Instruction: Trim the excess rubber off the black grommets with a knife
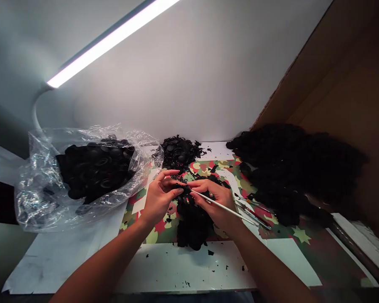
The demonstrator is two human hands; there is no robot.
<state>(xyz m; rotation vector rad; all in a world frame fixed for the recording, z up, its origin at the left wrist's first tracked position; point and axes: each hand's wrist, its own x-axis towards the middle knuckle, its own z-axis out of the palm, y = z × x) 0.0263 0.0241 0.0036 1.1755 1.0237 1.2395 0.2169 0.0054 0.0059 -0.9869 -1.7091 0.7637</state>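
Observation:
Between the fingertips of my left hand (pixel 158 197) is a small black rubbery-looking piece (pixel 186 189), pinched and partly hidden. My right hand (pixel 217 201) grips a thin white-handled tool (pixel 230 210), its tip at the black piece. That tip is too small to make out. Below both hands lies a heap of black pieces (pixel 194 229) on a camouflage-patterned sheet (pixel 159 229). Just right of my right hand rest a few slim metal tools (pixel 255 216), tweezers-like in shape.
On the left, a clear plastic bag (pixel 38 189) holds many round black parts (pixel 104 168). Black scraps (pixel 180 151) are piled at the back. A large dark heap (pixel 300 168) fills the right side, against a cardboard wall (pixel 344 84). A lit tube lamp (pixel 113 42) hangs above.

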